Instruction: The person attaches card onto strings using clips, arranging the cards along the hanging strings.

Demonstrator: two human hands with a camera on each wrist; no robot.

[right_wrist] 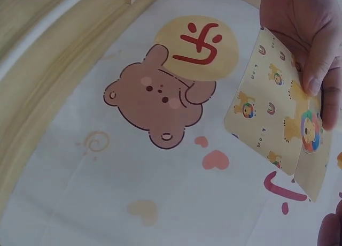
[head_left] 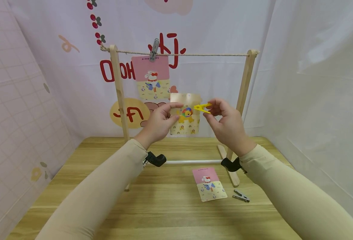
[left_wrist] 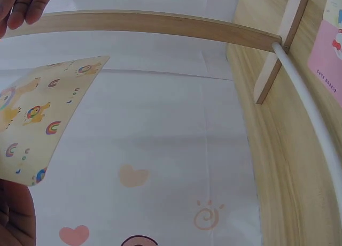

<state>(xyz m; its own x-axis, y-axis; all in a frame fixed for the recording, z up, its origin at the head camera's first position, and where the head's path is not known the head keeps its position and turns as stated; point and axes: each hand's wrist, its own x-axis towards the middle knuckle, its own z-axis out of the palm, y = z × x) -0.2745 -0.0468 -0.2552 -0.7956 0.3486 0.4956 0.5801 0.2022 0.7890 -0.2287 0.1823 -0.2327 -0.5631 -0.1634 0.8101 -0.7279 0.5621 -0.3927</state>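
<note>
Our hands are both pinching in the head view: the left hand [head_left: 161, 121] has the lion card [head_left: 188, 116] by its left edge, while the right hand [head_left: 226, 123] grips a yellow clothespin [head_left: 198, 107] by its handle ends. We see the card held in the air below the twine [head_left: 206, 55], between the wooden posts [head_left: 245, 86]. The clothespin's nose overlaps the card's right side; we cannot tell whether they touch. At upper left, a hanging rabbit card [head_left: 152, 76] is fixed to the twine by a grey clothespin [head_left: 154, 50]. Another rabbit card [head_left: 209, 185] lies on the wood-grain table [head_left: 164, 213], just beside a second grey clothespin [head_left: 241, 196].

From the left wrist, we get the patterned part of the lion card at a slant, with only pieces of fingers around it.

From the right wrist, we see the left thumb on the card's printed face.

We judge the card light and thin, stiff enough to keep its shape but easily creased, perhaps slick where it shines; a gentle pinch at a side edge suits it. The yellow clothespin looks light and rigid, best held by its handles.
</note>
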